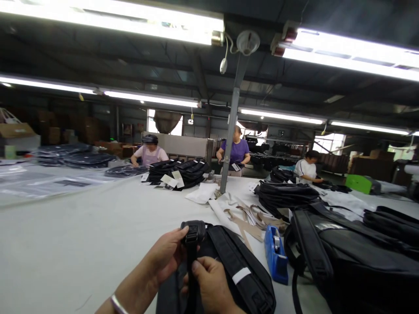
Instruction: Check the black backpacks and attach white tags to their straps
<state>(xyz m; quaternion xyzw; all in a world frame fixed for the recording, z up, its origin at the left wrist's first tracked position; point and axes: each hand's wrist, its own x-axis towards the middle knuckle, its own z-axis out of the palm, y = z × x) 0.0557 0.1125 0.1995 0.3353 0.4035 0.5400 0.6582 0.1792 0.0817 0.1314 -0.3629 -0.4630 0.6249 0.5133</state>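
Note:
A black backpack [225, 248] lies on the white table in front of me, its padded shoulder strap marked by a pale reflective band. My left hand [170, 250] grips the end of the other shoulder strap [199, 227] at its black buckle [191, 235], thumb on top. Just below, my right hand [209, 279] pinches the black webbing [191, 261] that hangs from this buckle. The fingertips of both hands are partly hidden behind the strap.
A blue tape dispenser [276, 255] stands right of the backpack. More black bags [353, 257] are piled at the right. Paper and tan strips [248, 218] lie beyond, near a grey post [231, 139]. Several people work across the white table [81, 244].

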